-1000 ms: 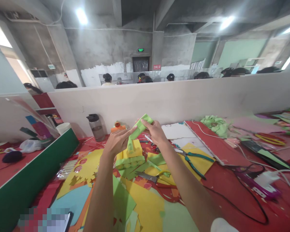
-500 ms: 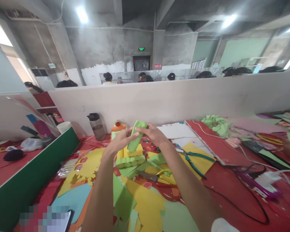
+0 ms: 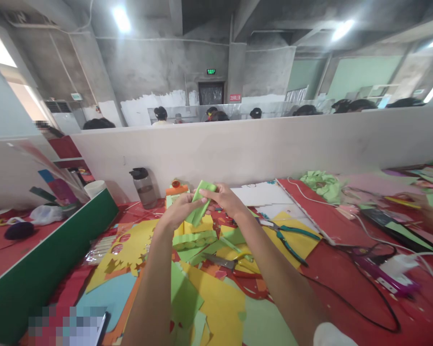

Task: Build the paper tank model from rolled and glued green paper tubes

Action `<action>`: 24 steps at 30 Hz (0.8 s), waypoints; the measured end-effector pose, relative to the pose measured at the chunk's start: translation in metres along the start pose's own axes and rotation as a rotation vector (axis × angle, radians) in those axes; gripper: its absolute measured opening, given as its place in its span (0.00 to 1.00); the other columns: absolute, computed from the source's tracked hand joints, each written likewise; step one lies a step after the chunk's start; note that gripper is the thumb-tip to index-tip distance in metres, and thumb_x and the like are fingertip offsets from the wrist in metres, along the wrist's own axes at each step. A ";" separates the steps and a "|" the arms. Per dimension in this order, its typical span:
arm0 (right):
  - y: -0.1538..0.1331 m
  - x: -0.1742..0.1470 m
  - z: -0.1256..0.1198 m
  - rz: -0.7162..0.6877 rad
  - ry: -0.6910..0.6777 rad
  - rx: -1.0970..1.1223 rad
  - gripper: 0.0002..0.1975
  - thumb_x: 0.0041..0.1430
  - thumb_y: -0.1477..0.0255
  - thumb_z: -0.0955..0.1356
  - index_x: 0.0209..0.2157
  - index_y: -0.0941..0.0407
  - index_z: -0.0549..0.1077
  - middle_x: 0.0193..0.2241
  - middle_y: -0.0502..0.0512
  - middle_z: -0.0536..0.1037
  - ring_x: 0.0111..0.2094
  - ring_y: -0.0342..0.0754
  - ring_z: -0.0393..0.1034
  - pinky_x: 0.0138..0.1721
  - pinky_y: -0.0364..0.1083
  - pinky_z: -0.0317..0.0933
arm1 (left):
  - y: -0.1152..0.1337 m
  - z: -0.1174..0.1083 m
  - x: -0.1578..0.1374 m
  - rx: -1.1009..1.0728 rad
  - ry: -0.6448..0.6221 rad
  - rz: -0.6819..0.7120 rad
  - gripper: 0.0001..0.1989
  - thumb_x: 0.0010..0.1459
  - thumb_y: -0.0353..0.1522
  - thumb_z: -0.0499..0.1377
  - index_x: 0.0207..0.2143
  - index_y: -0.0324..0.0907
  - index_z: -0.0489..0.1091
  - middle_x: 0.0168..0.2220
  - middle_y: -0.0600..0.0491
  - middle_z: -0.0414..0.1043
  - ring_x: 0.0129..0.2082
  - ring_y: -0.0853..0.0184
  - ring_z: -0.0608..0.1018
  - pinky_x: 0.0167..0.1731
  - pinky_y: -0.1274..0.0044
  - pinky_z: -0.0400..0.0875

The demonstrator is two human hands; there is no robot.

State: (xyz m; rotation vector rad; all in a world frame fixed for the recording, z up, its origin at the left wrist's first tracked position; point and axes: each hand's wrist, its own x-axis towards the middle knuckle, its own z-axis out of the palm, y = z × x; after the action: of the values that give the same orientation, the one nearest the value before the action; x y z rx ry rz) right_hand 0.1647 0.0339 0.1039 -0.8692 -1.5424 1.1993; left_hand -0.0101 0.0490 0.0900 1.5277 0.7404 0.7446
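Left hand [image 3: 180, 210] and right hand [image 3: 226, 198] are pinching the green piece [image 3: 199, 210], fingers nearly closed from opposite sides, presumably steadying it; it is being held above the yellow block [image 3: 207, 224].

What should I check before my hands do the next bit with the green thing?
1. Left hand holding the green piece: ok.
2. Right hand holding it too: ok.
3. Scissors lying down, away from your fingers: ok.
4. Scissor blades fully closed: cannot tell; your right forearm hides part of them.
5. Bottle standing upright, apart from your hands: ok.
6. Tidy space in front of you: not ok; yellow paper and other scraps overlap there.
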 end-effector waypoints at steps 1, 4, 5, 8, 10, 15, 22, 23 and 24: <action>0.002 0.001 -0.001 -0.012 0.019 -0.036 0.16 0.51 0.59 0.73 0.25 0.59 0.73 0.17 0.45 0.65 0.19 0.39 0.56 0.22 0.41 0.51 | -0.002 -0.002 0.000 -0.004 -0.002 -0.007 0.24 0.49 0.48 0.67 0.39 0.37 0.78 0.30 0.48 0.80 0.29 0.64 0.80 0.28 0.77 0.72; 0.007 0.003 -0.005 -0.066 0.059 -0.151 0.15 0.53 0.60 0.72 0.26 0.59 0.75 0.21 0.47 0.71 0.24 0.42 0.63 0.28 0.41 0.57 | -0.006 -0.008 -0.001 0.007 0.008 -0.023 0.25 0.49 0.48 0.67 0.41 0.37 0.77 0.31 0.47 0.80 0.31 0.62 0.80 0.29 0.76 0.73; 0.009 0.004 -0.006 -0.085 0.061 -0.187 0.15 0.54 0.60 0.71 0.28 0.58 0.77 0.23 0.48 0.73 0.26 0.43 0.65 0.30 0.41 0.59 | -0.007 -0.010 -0.002 0.013 0.005 -0.026 0.25 0.49 0.48 0.67 0.41 0.37 0.77 0.31 0.47 0.80 0.31 0.62 0.80 0.30 0.76 0.73; 0.010 0.006 -0.010 -0.132 0.049 -0.269 0.15 0.56 0.60 0.70 0.37 0.57 0.80 0.30 0.51 0.78 0.33 0.46 0.70 0.37 0.43 0.62 | -0.008 -0.016 -0.007 0.034 -0.024 -0.044 0.23 0.51 0.47 0.66 0.41 0.38 0.76 0.32 0.47 0.79 0.32 0.63 0.80 0.32 0.76 0.73; 0.006 0.004 -0.015 -0.153 0.079 -0.333 0.17 0.57 0.60 0.69 0.43 0.57 0.79 0.33 0.53 0.79 0.34 0.47 0.71 0.38 0.44 0.63 | -0.007 -0.020 -0.011 0.071 -0.014 -0.070 0.23 0.51 0.47 0.66 0.39 0.37 0.76 0.31 0.48 0.79 0.32 0.63 0.80 0.31 0.77 0.72; -0.011 -0.023 -0.034 -0.106 0.029 -0.634 0.18 0.60 0.59 0.67 0.46 0.55 0.76 0.35 0.54 0.78 0.34 0.47 0.71 0.36 0.44 0.62 | -0.002 -0.032 -0.023 0.189 0.024 -0.113 0.22 0.49 0.48 0.66 0.36 0.37 0.77 0.29 0.49 0.78 0.28 0.66 0.78 0.26 0.80 0.68; 0.014 -0.092 -0.042 0.323 -0.561 -1.217 0.20 0.53 0.67 0.72 0.49 0.52 0.75 0.33 0.53 0.79 0.37 0.53 0.73 0.30 0.44 0.54 | 0.004 -0.040 -0.036 0.277 0.090 -0.146 0.19 0.48 0.47 0.65 0.32 0.39 0.77 0.28 0.52 0.78 0.26 0.67 0.75 0.24 0.80 0.66; 0.021 -0.101 -0.038 0.342 -0.573 -1.250 0.21 0.52 0.67 0.73 0.49 0.52 0.75 0.32 0.54 0.79 0.39 0.55 0.73 0.30 0.44 0.53 | 0.004 -0.040 -0.036 0.283 0.097 -0.151 0.19 0.48 0.46 0.66 0.32 0.39 0.77 0.27 0.52 0.77 0.25 0.68 0.75 0.23 0.80 0.66; 0.028 -0.109 -0.034 0.332 -0.562 -1.283 0.20 0.52 0.68 0.73 0.48 0.52 0.75 0.33 0.54 0.79 0.40 0.56 0.73 0.30 0.44 0.53 | 0.004 -0.040 -0.036 0.289 0.100 -0.151 0.19 0.48 0.46 0.66 0.31 0.39 0.77 0.26 0.52 0.76 0.25 0.68 0.75 0.23 0.80 0.66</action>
State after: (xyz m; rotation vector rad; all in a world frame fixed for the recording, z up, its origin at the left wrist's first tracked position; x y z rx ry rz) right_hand 0.2271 -0.0497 0.0509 -1.7295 -2.7730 0.5414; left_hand -0.0634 0.0431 0.0953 1.6789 1.0632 0.6234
